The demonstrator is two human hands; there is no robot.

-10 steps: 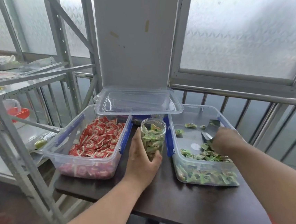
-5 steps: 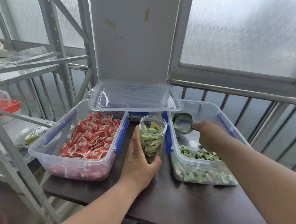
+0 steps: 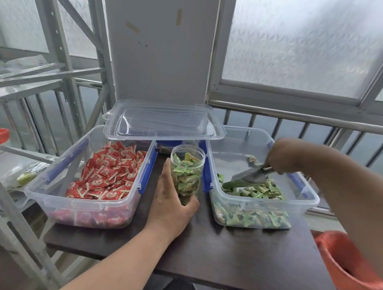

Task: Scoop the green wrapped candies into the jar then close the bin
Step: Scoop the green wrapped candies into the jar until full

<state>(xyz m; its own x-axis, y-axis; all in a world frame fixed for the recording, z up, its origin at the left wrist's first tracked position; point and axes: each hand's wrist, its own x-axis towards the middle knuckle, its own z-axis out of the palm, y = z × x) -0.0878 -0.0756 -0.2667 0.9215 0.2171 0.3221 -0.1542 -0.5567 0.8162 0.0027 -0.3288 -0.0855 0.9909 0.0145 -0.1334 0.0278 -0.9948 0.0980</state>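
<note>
Digging the metal scoop [image 3: 248, 176] into the green candies [image 3: 255, 193] at centre right of the frame, the right hand [image 3: 283, 157] has its fingers curled round the scoop's handle, blade tip buried in the pile. The left hand [image 3: 170, 203] wraps the base of the jar [image 3: 186, 173], which stands on the dark table [image 3: 233, 254] between the two bins and already looks nearly full to its mouth. By that measure the filling is well along, perhaps one load short. The green bin [image 3: 307, 195] is open; a clear lid [image 3: 164, 123] rests behind, across the red candy bin [image 3: 41, 191], so closing remains.
</note>
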